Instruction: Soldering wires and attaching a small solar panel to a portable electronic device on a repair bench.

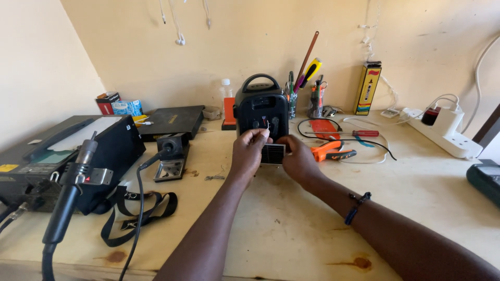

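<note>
wooden bench (291,234) | black strap (130,213) | orange pliers (333,152) | power strip (448,136) | black radio (261,112)

Even, soft, warm daylight, bright overall; faint shadows beneath the forearms; sharp focus around the hands; wide-angle bending toward the frame edges; no glare.

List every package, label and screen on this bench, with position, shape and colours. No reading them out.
Tall box: back wall, right of centre; upright, yellow and black.
Red box: back left corner; small, red.
Blue packet: beside the red box; blue and white.
Yellow label: on the black case, far left; small rectangle.
No lit screen shows.
</note>
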